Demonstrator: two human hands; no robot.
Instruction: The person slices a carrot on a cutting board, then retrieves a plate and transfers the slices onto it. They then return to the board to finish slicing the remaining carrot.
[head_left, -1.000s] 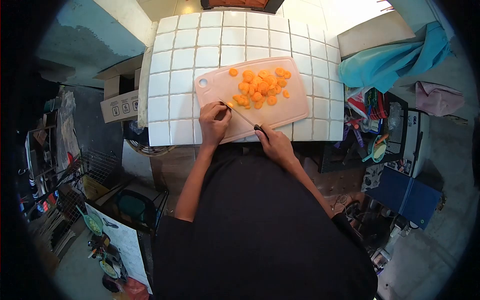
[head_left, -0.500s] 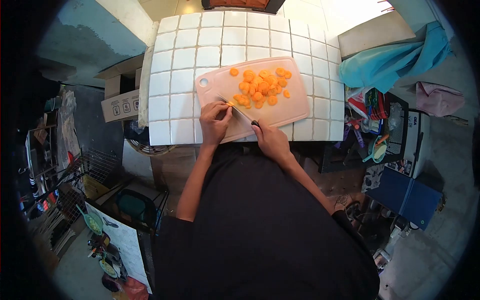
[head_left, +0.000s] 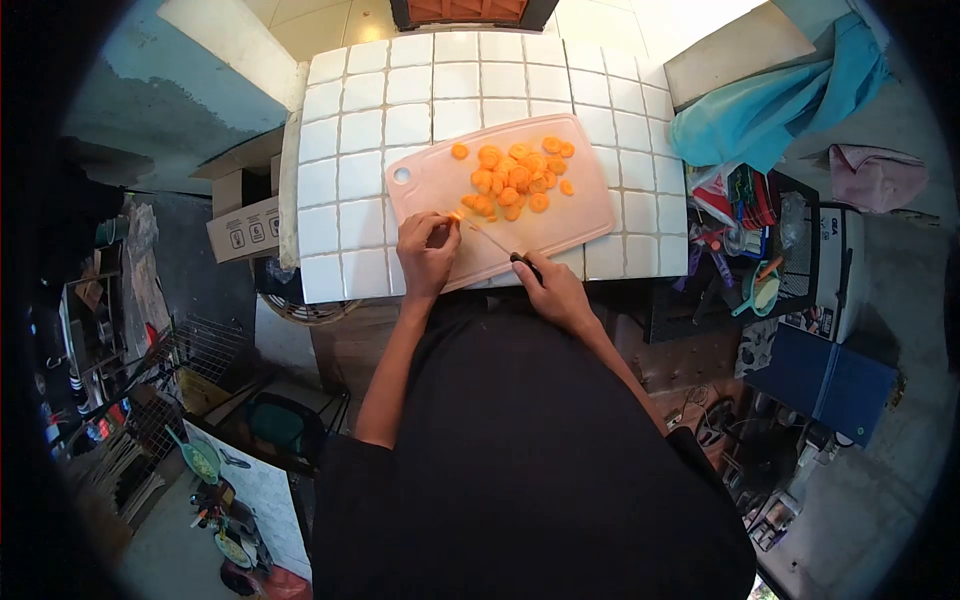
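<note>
A pink cutting board (head_left: pixel 582 208) lies on the white tiled counter. Orange carrot slices (head_left: pixel 517 178) are heaped on its upper middle, with a few lying apart. At the board's lower left, my left hand (head_left: pixel 426 250) is closed, thumb and fingers pinching a small carrot piece (head_left: pixel 456 215) that is mostly hidden by the fingertips. My right hand (head_left: pixel 558 293) grips the black handle of a knife (head_left: pixel 492 240) at the board's near edge. The thin blade points up and left, its tip a little to the right of the pinched piece.
White tiles (head_left: pixel 360 125) surround the board. A cardboard box (head_left: pixel 243 228) stands left of the counter, above a woven basket (head_left: pixel 310 308). To the right hang a turquoise cloth (head_left: pixel 765 115) and a pink cloth (head_left: pixel 877 180), near a rack holding a green strainer (head_left: pixel 763 293).
The knife has drawn back to the right, away from the left fingertips. My left hand still pinches the carrot piece. The whole view has shifted slightly.
</note>
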